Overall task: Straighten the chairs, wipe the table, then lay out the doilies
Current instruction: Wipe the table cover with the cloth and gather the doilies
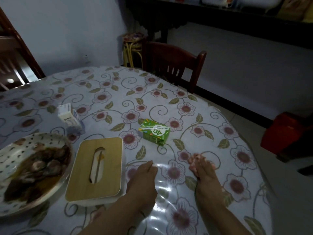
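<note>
Setting: dining area of a home, dim light.
Table (169,92): round, under a flowered plastic cover.
Seating: dark wooden chair (174,65) pushed in at the far side; stacked stools (133,46) by the wall.
Tabletop: bowl of cooked food (30,168), wooden-lidded tissue box (96,168), green carton (154,133).
Background: carved dark sideboard (203,16), tiled floor (245,68).

Tissue box (95,168) blocks left; right tablecloth (211,116) open.
</note>
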Motion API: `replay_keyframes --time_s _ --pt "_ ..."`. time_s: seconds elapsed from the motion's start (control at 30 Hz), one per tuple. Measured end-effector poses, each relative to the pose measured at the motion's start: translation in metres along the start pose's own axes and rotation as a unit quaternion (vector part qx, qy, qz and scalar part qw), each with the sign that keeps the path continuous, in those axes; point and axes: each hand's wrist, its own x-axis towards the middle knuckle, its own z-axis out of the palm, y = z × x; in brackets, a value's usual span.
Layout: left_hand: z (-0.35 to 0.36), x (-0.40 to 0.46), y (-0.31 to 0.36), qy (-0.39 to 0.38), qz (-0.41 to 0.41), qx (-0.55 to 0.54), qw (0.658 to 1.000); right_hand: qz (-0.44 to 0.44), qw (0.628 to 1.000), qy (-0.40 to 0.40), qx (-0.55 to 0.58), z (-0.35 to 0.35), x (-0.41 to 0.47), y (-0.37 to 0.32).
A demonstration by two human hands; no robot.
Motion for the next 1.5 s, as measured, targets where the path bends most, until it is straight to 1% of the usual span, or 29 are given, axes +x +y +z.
replay_keyframes --time_s 0.07,0.13,0.2,0.27,0.3,0.37,0.4,0.43,0.57,0.63,0.67,0.7,0.77,0.83,0.87,0.9,0.93,0.97,1.0,1.03,1.07,1.1,1.17,1.2,1.27,1.33,1.43,1.5 --pt "0.002 -0.003 -0.001 -0.008 0.002 -0.001 1.000 0.023 1.000 -0.009 0.013 0.005 -0.007 -0.004" --pt "0.005 -0.013 -0.001 -0.020 0.002 -0.007 1.000 0.020 1.000 -0.001 0.004 0.007 -0.020 -0.009" --pt "0.010 -0.022 -0.003 -0.021 0.011 -0.008 1.000 -0.014 1.000 -0.006 -0.004 0.014 -0.034 -0.007" --pt "0.014 -0.034 -0.004 -0.023 0.015 -0.009 1.000 -0.021 0.999 -0.023 -0.018 0.018 -0.052 -0.009" --pt "0.016 -0.041 -0.004 -0.024 0.013 -0.010 1.000 -0.028 0.999 -0.014 -0.019 0.016 -0.061 -0.013" --pt "0.019 -0.058 -0.004 -0.031 0.012 -0.001 0.999 -0.021 0.999 -0.030 0.024 0.011 -0.080 -0.024" --pt "0.022 -0.066 -0.005 -0.039 0.008 0.003 0.999 -0.025 0.999 -0.022 0.042 0.007 -0.091 -0.030" --pt "0.024 -0.075 -0.007 -0.043 0.006 0.007 0.999 -0.053 0.997 -0.011 0.047 0.008 -0.101 -0.032" --pt "0.034 -0.113 -0.018 -0.047 0.014 0.022 0.999 -0.084 0.996 -0.036 -0.005 0.004 -0.143 -0.046" --pt "0.039 -0.133 -0.023 -0.044 0.015 0.015 0.999 -0.082 0.996 0.015 -0.005 0.002 -0.168 -0.057" --pt "0.040 -0.153 -0.026 -0.051 0.009 0.011 0.999 -0.083 0.996 0.021 0.005 0.000 -0.191 -0.066" --pt "0.041 -0.160 -0.028 -0.053 0.008 0.009 0.999 -0.078 0.997 0.016 0.009 0.000 -0.201 -0.074" --pt "0.040 -0.182 -0.029 -0.051 0.002 0.004 0.999 -0.049 0.996 -0.034 0.060 -0.002 -0.231 -0.089" --pt "0.038 -0.205 -0.031 -0.048 -0.001 0.000 0.999 -0.033 0.992 -0.056 0.105 -0.006 -0.264 -0.100" --pt "0.038 -0.218 -0.034 -0.047 -0.002 0.002 0.999 -0.066 0.991 -0.077 0.085 -0.015 -0.283 -0.108" --pt "0.035 -0.231 -0.036 -0.043 -0.004 0.000 0.999 -0.072 0.990 -0.102 0.065 -0.022 -0.296 -0.114" --pt "0.032 -0.243 -0.038 -0.042 -0.009 -0.007 0.999 -0.070 0.990 -0.110 0.045 -0.031 -0.306 -0.119" --pt "0.028 -0.254 -0.039 -0.040 -0.010 -0.013 0.999 -0.067 0.988 -0.134 0.045 -0.037 -0.313 -0.125" --pt "0.025 -0.263 -0.041 -0.039 -0.013 -0.016 0.999 -0.063 0.982 -0.161 0.069 -0.046 -0.319 -0.129" --pt "0.021 -0.272 -0.043 -0.038 -0.017 -0.017 0.999 -0.063 0.978 -0.190 0.059 -0.052 -0.323 -0.134" --pt "0.017 -0.281 -0.044 -0.039 -0.023 -0.015 0.999 -0.027 0.976 -0.207 0.068 -0.063 -0.327 -0.140" --pt "0.013 -0.290 -0.046 -0.042 -0.030 -0.012 0.999 -0.026 0.976 -0.211 0.047 -0.069 -0.330 -0.142" --pt "0.005 -0.308 -0.052 -0.052 -0.049 -0.011 0.997 0.010 0.979 -0.198 0.055 -0.079 -0.340 -0.148" --pt "0.002 -0.316 -0.056 -0.055 -0.055 -0.015 0.997 0.048 0.980 -0.179 0.076 -0.085 -0.345 -0.151" --pt "-0.007 -0.330 -0.066 -0.048 -0.063 -0.020 0.997 0.094 0.980 -0.147 0.099 -0.091 -0.350 -0.154" --pt "-0.016 -0.350 -0.076 -0.045 -0.076 -0.025 0.996 0.093 0.980 -0.157 0.084 -0.095 -0.358 -0.157" --pt "-0.025 -0.378 -0.087 -0.036 -0.112 -0.040 0.992 0.034 0.979 -0.196 0.034 -0.103 -0.371 -0.165" --pt "-0.027 -0.400 -0.092 -0.026 -0.140 -0.043 0.989 0.009 0.978 -0.204 0.033 -0.105 -0.382 -0.171"
